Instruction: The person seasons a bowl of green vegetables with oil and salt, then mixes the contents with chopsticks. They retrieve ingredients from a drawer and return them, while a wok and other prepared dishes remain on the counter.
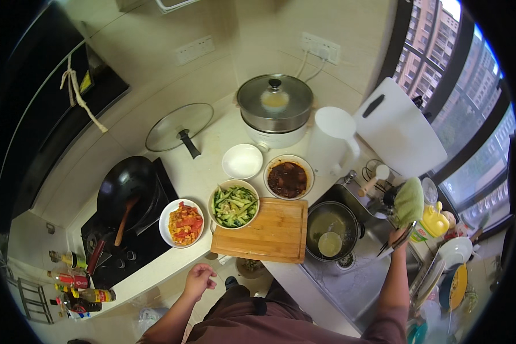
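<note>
My left hand [201, 280] hangs empty over the floor in front of the counter edge, its fingers loosely curled. My right hand [397, 237] reaches across the sink [361, 284] to the green cloth [408, 202] by the faucet. A thin dark-edged object [407, 237] lies against that hand; its kind and whether I grip it are unclear. In the sink stands a dark pot [335, 217] with liquid and a round pale ladle or bowl [330, 244] in it. A bamboo cutting board [262, 241] lies at the counter corner, partly under a bowl of sliced cucumber [235, 204].
A bowl of tomato and egg [182, 223], a bowl of dark braised food [289, 177] and a white bowl [242, 161] stand on the counter. Behind are a lidded steamer pot [275, 107] and white pitcher [333, 137]. A wok [127, 189] sits left; plates [456, 251] stand right.
</note>
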`<state>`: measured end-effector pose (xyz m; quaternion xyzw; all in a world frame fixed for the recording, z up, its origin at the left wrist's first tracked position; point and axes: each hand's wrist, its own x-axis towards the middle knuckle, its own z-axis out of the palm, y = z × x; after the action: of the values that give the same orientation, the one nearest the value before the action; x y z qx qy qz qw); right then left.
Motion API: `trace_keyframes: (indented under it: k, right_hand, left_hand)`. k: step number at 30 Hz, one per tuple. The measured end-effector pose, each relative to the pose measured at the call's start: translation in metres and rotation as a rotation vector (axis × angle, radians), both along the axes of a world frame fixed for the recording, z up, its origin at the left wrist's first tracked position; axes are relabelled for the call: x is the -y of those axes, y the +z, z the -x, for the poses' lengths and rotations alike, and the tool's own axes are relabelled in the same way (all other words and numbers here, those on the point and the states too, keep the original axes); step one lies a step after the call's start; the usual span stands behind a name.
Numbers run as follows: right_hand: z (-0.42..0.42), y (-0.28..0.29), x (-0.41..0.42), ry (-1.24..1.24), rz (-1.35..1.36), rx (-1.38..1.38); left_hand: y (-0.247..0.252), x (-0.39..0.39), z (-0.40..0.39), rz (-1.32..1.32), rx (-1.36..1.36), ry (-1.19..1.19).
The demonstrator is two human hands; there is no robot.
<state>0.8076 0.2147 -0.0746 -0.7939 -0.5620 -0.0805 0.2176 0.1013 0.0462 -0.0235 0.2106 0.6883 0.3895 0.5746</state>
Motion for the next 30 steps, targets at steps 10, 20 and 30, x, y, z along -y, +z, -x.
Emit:
trace_keyframes:
  k: [10,20,30]
  right_hand:
    - [0.048,0.003,0.132,-0.074,0.037,-0.578]
    - [0.132,0.07,0.211,0.023,0.44,-0.065]
    - [0.225,0.141,0.146,0.214,-0.144,-0.626]
  left_hand:
    - [0.021,-0.16,0.009,-0.109,-0.156,0.023]
    - [0.026,-0.214,0.023,0.0,0.167,-0.215]
    - [0.034,-0.226,0.003,-0.039,0.028,-0.233]
